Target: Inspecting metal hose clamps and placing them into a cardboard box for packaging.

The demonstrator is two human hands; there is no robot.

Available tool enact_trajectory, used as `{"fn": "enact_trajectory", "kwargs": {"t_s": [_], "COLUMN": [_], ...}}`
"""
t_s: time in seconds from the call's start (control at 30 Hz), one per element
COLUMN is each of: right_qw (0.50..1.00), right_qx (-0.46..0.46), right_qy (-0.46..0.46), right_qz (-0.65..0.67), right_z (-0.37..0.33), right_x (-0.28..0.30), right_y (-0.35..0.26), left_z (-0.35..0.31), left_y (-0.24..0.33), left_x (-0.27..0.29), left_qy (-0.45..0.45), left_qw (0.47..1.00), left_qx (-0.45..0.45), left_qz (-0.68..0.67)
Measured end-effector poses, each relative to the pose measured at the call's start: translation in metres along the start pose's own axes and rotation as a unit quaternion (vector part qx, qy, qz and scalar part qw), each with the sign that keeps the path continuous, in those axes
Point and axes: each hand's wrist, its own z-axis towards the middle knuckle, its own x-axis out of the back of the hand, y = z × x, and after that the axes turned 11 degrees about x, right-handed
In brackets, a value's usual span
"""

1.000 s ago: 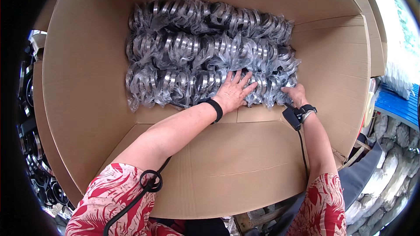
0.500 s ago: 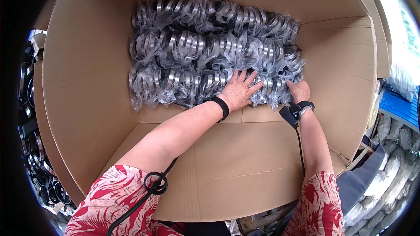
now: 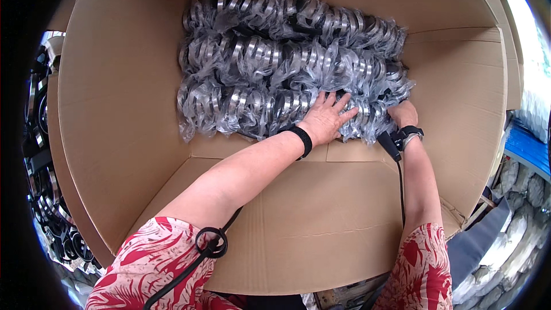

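Three rows of shiny metal rings with black parts, in clear plastic wrap, lie in a large cardboard box (image 3: 287, 218): a far row (image 3: 258, 8), a middle row (image 3: 270, 57) and a near row (image 3: 252, 106). My left hand (image 3: 325, 117) lies with fingers spread on the near row, right of its middle. At that row's right end, my right hand (image 3: 404, 115) is closed against the wrap beside the box wall. Its fingertips are hidden, so what it grips does not show. Each wrist wears a black band.
High cardboard walls (image 3: 453, 86) surround the rows. A black cable (image 3: 402, 189) hangs by my right forearm, another (image 3: 183, 275) by my left upper arm. Outside stand loose black and metal rings (image 3: 49, 195) at left and pale wrapped bundles (image 3: 511, 241) at right.
The whole view has shifted slightly, so box and rows sit a little farther right. My right hand's thumb, earlier stretched out, is now drawn in. My left hand stays spread on the near row.
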Motion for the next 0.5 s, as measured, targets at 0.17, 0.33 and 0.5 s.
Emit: {"fn": "enact_trajectory", "kwargs": {"t_s": [0.17,0.33,0.5], "right_qw": [0.997,0.994,0.998], "right_qx": [0.025,0.014,-0.013], "right_qy": [-0.047,-0.058,-0.032], "right_qz": [-0.055,-0.088,-0.047], "right_z": [0.004,0.013,0.002], "right_x": [0.003,-0.002,-0.010], "right_y": [0.005,0.009,0.006], "left_z": [0.000,0.002,-0.001], "left_y": [-0.001,0.001,0.002], "left_x": [0.001,-0.001,-0.004], "left_qy": [0.009,0.025,0.024], "left_qw": [1.000,1.000,1.000], "left_qx": [-0.006,-0.008,0.009], "left_qz": [-0.011,-0.009,0.003]}}
